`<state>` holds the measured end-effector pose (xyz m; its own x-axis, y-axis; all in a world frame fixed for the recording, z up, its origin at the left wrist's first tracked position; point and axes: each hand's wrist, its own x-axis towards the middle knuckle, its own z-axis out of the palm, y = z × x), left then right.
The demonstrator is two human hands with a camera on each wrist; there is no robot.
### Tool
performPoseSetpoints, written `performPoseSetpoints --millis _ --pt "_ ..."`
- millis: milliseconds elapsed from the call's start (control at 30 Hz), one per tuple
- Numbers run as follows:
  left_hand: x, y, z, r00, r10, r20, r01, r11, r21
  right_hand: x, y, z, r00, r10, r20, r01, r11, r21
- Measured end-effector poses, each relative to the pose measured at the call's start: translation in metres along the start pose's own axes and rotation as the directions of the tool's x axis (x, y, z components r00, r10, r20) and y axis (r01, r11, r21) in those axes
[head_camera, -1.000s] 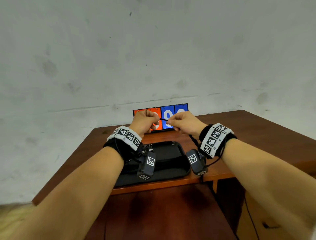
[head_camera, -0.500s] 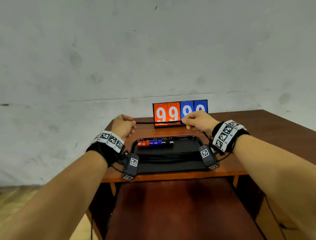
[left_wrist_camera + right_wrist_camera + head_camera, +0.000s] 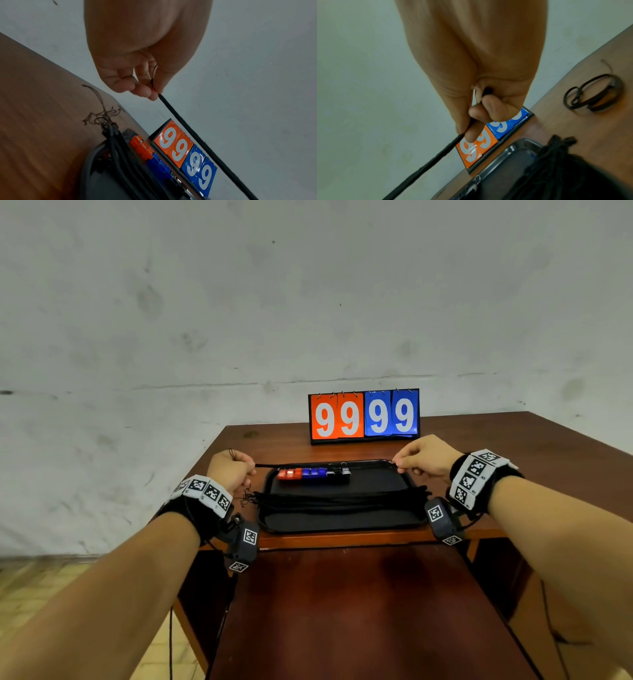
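Two grips: the left hand (image 3: 230,470) and right hand (image 3: 424,459) pinch opposite ends of a thin black cord (image 3: 268,465), taut above a black tray (image 3: 342,522), presumably for straightening.

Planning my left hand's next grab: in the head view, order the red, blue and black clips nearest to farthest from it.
From the left hand:
1. Red clips, row's left end.
2. Blue clips, middle.
3. Black clips, right end.
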<state>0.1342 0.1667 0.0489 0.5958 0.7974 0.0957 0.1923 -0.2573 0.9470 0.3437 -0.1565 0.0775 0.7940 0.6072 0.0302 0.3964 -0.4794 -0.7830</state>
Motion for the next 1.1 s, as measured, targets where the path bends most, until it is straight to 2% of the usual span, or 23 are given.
performPoseSetpoints --millis 133,233,400,500,733,1100 --pt "-0.001 -0.005 0.004 0.999 -0.001 0.047 -0.002 0.998 0.060 -0.003 0.016 -0.001 0.998 0.057 0.001 -0.057 0.998 0.002" --pt "-0.005 -0.007 0.008 0.997 0.039 0.062 -0.048 0.986 0.157 -0.004 0.026 -0.002 0.996 0.088 -0.029 -0.090 0.994 -0.060" --pt "-0.005 -0.013 0.009 0.987 0.063 0.150 -0.118 0.913 0.391 -0.004 0.037 0.000 0.990 0.136 -0.039 -0.138 0.988 -0.067" --pt "-0.006 -0.015 0.011 0.976 0.061 0.210 -0.152 0.881 0.449 -0.004 0.041 0.003 0.987 0.162 -0.024 -0.163 0.984 -0.078" --pt "-0.012 -0.018 0.013 0.987 0.053 0.152 -0.130 0.822 0.555 -0.003 0.044 0.006 0.990 0.138 -0.019 -0.139 0.971 -0.194" --pt "-0.013 -0.020 0.018 0.989 0.037 0.145 -0.123 0.753 0.647 -0.005 0.047 0.013 0.993 0.109 -0.039 -0.115 0.965 -0.237"
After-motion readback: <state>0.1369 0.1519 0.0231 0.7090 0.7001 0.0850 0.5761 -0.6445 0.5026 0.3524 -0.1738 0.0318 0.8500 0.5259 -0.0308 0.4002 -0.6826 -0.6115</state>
